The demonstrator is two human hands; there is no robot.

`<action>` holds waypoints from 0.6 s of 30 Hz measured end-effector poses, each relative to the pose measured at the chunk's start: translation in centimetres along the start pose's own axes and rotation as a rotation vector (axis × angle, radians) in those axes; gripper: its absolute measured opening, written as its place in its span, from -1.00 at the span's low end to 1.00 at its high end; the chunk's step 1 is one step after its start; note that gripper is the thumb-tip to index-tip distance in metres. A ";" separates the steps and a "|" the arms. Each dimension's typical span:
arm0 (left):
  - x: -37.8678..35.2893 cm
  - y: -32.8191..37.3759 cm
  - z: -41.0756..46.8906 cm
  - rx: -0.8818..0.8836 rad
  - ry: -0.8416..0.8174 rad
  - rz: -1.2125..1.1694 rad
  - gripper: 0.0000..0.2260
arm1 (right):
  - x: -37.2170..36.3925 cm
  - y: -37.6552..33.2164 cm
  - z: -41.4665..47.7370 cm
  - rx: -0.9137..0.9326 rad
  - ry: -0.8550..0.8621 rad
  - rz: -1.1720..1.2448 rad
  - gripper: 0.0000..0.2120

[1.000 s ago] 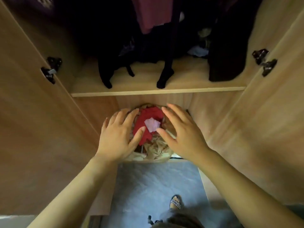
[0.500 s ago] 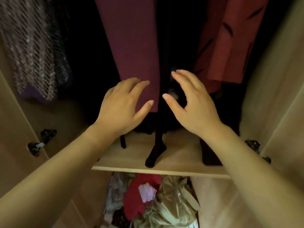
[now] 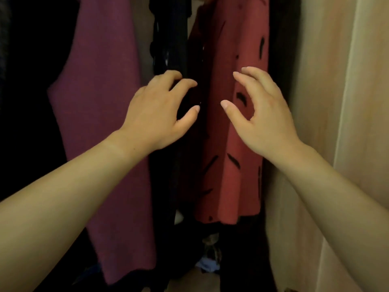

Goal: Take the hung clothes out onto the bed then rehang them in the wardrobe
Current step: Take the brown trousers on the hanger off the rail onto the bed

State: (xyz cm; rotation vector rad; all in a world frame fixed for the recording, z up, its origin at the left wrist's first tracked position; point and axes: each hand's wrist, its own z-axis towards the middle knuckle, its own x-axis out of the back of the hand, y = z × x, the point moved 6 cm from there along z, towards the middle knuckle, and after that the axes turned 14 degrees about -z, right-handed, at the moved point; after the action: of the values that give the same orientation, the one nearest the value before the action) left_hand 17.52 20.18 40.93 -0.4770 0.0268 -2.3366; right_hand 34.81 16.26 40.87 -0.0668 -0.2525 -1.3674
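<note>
2 hands: left hand [image 3: 155,116], right hand [image 3: 267,116] | 1 purple top [image 3: 101,102] | 1 red top [image 3: 231,49]

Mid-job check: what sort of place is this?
Probably a wardrobe interior: a purple garment, a black garment and a red patterned top hang side by side, with a pale wooden side panel on the right.

Wardrobe interior, left to right: left garment [image 3: 101,102], middle garment [image 3: 170,39], right garment [image 3: 231,49], hung side by side; side wall [image 3: 315,102] at far right. Left hand [image 3: 155,114] before middle garment; right hand [image 3: 263,119] before right garment. Loose items [image 3: 207,264] low down, beneath the garments.
</note>
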 end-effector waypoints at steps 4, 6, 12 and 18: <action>-0.8 -0.6 6.6 -0.111 0.103 -0.011 -0.49 | -0.4 3.9 4.1 -0.080 0.037 -0.083 -0.47; -1.2 -0.4 9.8 -0.173 0.141 0.001 -0.49 | -0.9 5.8 5.6 -0.121 0.018 -0.117 -0.45; -3.3 2.4 18.2 -0.281 0.221 0.059 -0.57 | -1.6 10.0 8.4 -0.153 -0.028 -0.174 -0.45; -6.3 4.4 25.7 -0.187 0.167 -0.070 -0.61 | -0.3 14.6 11.8 -0.211 0.008 -0.178 -0.47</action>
State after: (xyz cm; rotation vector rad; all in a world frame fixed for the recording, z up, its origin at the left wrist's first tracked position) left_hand 33.54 24.28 62.04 -0.3776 0.3145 -2.4494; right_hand 47.35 21.86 53.69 -0.2189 -0.1086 -1.5682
